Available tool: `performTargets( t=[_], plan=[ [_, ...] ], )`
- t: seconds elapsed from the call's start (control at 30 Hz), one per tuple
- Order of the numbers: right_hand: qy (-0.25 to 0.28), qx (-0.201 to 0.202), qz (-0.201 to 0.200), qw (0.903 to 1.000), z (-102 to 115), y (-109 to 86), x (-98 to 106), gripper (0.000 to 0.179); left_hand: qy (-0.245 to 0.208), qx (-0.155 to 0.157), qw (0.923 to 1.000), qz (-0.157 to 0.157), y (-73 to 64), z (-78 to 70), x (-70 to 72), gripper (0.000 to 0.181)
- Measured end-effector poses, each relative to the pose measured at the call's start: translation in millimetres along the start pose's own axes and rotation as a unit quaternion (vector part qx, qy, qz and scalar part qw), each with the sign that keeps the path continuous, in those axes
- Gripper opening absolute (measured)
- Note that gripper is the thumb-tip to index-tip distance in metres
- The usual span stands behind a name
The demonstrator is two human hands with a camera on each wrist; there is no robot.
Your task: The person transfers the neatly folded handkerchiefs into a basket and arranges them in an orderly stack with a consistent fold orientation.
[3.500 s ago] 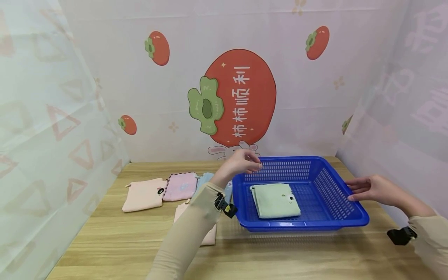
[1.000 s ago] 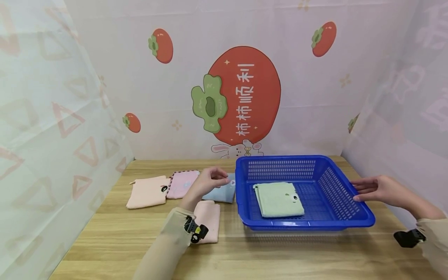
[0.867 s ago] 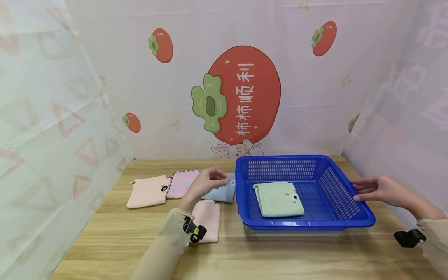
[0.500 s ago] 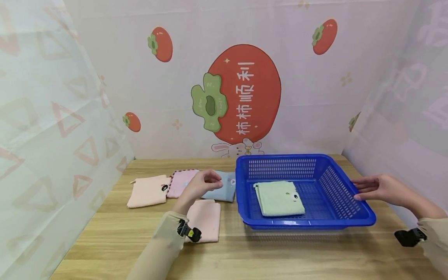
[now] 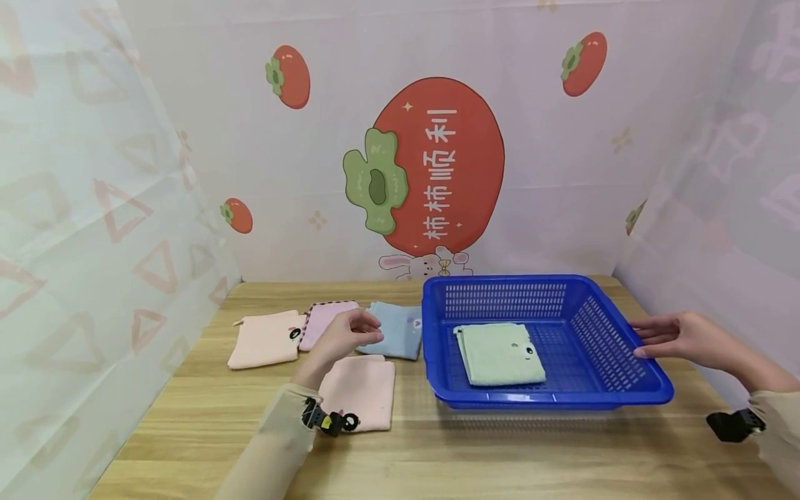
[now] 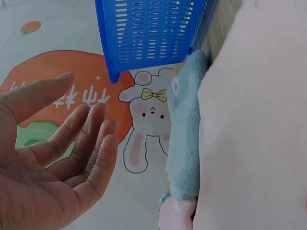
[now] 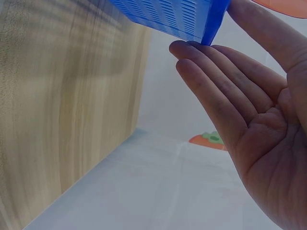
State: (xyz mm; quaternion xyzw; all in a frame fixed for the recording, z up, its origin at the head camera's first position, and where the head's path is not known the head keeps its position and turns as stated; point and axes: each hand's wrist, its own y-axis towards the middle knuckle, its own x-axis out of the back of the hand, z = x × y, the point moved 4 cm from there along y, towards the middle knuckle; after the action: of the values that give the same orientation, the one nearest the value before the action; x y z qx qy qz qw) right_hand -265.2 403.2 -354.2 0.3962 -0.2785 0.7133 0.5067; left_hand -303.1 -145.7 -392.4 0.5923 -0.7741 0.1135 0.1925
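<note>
My left hand, fingers loosely bent and holding nothing, hovers above the folded pale pink towel at the front. In the left wrist view the palm shows with the fingers apart. Behind it lie a blue towel, a lilac towel with a dark checked edge, and a peach towel with an embroidered eye. A blue plastic basket contains a folded light green towel. My right hand holds the basket's right rim between thumb and fairly straight fingers, as the right wrist view shows.
The wooden table carries everything. A white backdrop printed with persimmons stands behind it, and pale side sheets close in left and right. Each wrist wears a small black camera.
My left hand has drawn back from the basket's left rim, moving left and lower over the towels, uncovering the blue one. The right hand stays at the basket; the view has shifted slightly.
</note>
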Motion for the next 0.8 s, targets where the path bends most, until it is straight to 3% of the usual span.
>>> performTargets(
  t=[0.8],
  plan=[
    [-0.013,-0.012,0.003,0.9998,-3,1.5,0,0.058,0.018,0.055,0.9979,-0.029,-22.1,42.3,27.7,0.033]
  ],
)
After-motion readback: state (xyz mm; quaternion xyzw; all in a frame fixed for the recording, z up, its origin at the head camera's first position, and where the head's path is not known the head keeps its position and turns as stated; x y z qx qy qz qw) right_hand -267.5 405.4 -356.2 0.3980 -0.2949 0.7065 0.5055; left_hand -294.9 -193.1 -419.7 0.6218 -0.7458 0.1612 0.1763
